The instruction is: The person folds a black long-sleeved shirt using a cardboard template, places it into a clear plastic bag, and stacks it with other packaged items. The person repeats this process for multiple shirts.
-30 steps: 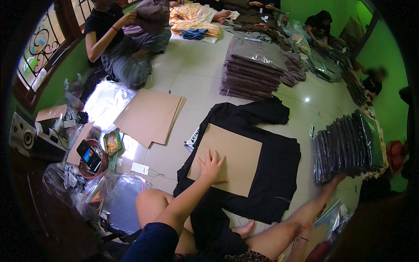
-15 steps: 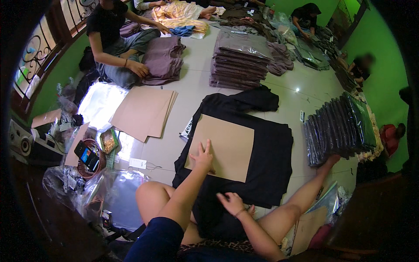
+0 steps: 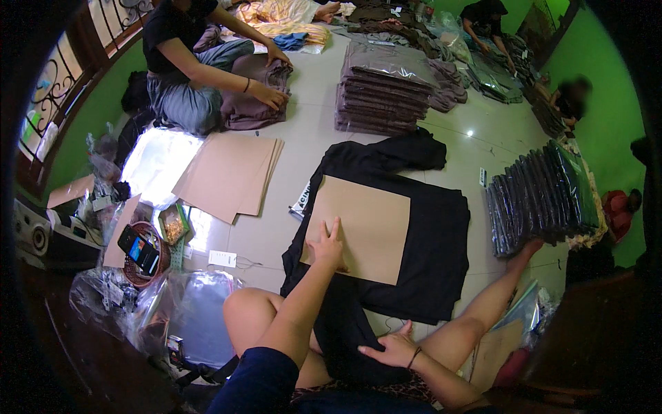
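Observation:
A black garment (image 3: 434, 255) lies spread on the floor before my crossed legs, one sleeve (image 3: 420, 152) reaching out at its far side. A brown cardboard sheet (image 3: 376, 231) rests flat on it, left of its middle. My left hand (image 3: 327, 245) presses on the sheet's left part with fingers spread. Toward my lap hangs a loose black part of the garment (image 3: 341, 338). At its right edge, my right hand (image 3: 393, 348) has its thumb over the cloth and appears to grip it; some fingers are hidden.
Cardboard sheets (image 3: 231, 176) and clear plastic bags (image 3: 162, 162) lie to the left, near a basket with a phone (image 3: 140, 250). Packed garments stand in a brown stack (image 3: 379, 90) ahead and a dark row (image 3: 534, 196) right. A co-worker (image 3: 200, 69) handles brown cloth at far left.
My right hand has moved slightly right and down onto the loose black cloth, whose edge now lies under its thumb. My left hand stays on the cardboard. The far-left co-worker's hands have shifted over the brown cloth.

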### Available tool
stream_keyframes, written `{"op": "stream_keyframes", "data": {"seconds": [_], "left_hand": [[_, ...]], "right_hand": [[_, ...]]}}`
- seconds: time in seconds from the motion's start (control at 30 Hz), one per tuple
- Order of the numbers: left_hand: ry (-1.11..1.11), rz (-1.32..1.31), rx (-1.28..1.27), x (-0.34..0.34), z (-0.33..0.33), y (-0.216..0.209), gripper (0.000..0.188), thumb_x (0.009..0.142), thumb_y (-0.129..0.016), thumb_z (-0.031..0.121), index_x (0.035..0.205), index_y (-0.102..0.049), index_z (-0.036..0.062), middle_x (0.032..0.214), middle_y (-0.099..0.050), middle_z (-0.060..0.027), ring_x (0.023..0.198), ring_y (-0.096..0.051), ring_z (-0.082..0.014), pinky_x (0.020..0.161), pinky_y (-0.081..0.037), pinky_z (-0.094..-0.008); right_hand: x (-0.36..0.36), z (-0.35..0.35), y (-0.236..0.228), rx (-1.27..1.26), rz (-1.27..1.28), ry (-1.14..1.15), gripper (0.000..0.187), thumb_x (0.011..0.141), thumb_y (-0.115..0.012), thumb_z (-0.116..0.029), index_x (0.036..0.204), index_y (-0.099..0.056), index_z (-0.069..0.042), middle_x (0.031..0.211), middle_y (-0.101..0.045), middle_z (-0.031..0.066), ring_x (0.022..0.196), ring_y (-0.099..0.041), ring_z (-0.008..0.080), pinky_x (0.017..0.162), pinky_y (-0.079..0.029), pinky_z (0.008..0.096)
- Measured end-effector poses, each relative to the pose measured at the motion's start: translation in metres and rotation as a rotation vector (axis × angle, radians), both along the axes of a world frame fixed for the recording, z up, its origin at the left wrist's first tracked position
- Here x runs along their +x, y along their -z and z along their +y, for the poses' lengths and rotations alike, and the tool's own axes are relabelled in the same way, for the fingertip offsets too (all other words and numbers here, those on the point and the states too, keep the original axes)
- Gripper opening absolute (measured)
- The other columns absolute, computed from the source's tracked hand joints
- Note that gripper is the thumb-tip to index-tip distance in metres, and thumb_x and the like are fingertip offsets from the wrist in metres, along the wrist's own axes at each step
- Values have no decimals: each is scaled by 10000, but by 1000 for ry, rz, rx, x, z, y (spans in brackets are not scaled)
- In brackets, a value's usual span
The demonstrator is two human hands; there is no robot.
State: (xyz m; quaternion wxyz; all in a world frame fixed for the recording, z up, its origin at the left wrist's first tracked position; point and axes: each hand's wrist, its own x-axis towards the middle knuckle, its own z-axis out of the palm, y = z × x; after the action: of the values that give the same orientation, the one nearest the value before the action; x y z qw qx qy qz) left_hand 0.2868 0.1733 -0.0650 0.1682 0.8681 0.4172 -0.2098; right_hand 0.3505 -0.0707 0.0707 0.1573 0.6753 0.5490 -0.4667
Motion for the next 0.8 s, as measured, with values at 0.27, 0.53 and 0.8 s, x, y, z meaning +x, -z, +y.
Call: {"op": "stream_keyframes", "data": {"seconds": [0.27, 0.53, 0.8], "left_hand": [[66, 3, 43, -6, 4, -8, 507, 671, -707, 434, 1111, -605, 205, 1476, 106, -12, 1346, -57, -326, 849, -343, -657], [-2, -87, -373, -21, 56, -1, 707, 800, -374, 642, 1393, -210, 294, 1479, -62, 47, 1351, -115, -229, 1021, -157, -603], [-239, -225, -495, -26, 59, -13, 1042, 666, -315, 822, 1418, -72, 143, 1466, -149, -53, 1348, -146, -231, 1072, -145, -468]], "right_hand": [[-15, 6, -43, -455, 731, 41, 458, 896, -483, -411, 768, -578, 18, 771, -608, 130, 762, -569, 174, 729, -460, 256], [126, 113, -21, 455, 1575, 1349, 426, 898, -459, -390, 1074, -511, -6, 1020, -570, 187, 932, -564, 223, 874, -438, 329], [125, 46, 102, 577, -435, 178, 559, 788, -621, -327, 1240, -405, -79, 1181, -460, 154, 1083, -462, 271, 920, -377, 381]]}}
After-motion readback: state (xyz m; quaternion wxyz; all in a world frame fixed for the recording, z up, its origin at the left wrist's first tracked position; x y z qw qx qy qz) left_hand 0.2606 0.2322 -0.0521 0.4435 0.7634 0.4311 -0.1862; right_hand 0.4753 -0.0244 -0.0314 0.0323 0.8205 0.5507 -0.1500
